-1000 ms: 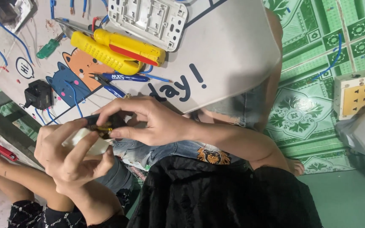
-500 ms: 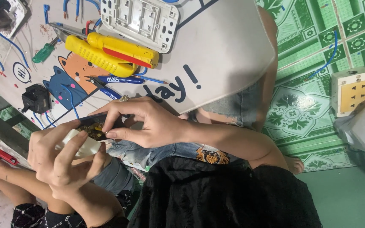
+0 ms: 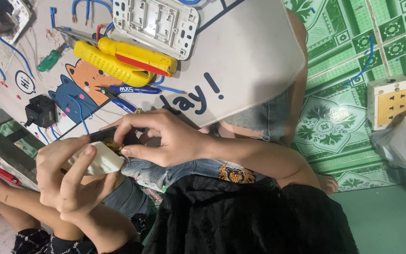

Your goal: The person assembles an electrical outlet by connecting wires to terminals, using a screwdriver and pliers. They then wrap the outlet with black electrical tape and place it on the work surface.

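White plastic switch module (image 3: 100, 161) sits pinched in the left hand (image 3: 69, 181), fingers curled round its body. Right hand (image 3: 165, 138) has its fingertips closed on a small dark tool at the module's end. Looks light, stiff, a bit slick, so grip the flat sides. Beyond, yellow wire strippers (image 3: 123, 61) and a white faceplate (image 3: 158, 23) lie on the cartoon-print lap board (image 3: 254, 56), green patterned floor (image 3: 339, 117) around.

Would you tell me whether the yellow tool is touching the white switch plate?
Touching: the head view shows the yellow tool lying against the white switch plate's lower edge, with no gap visible between them.
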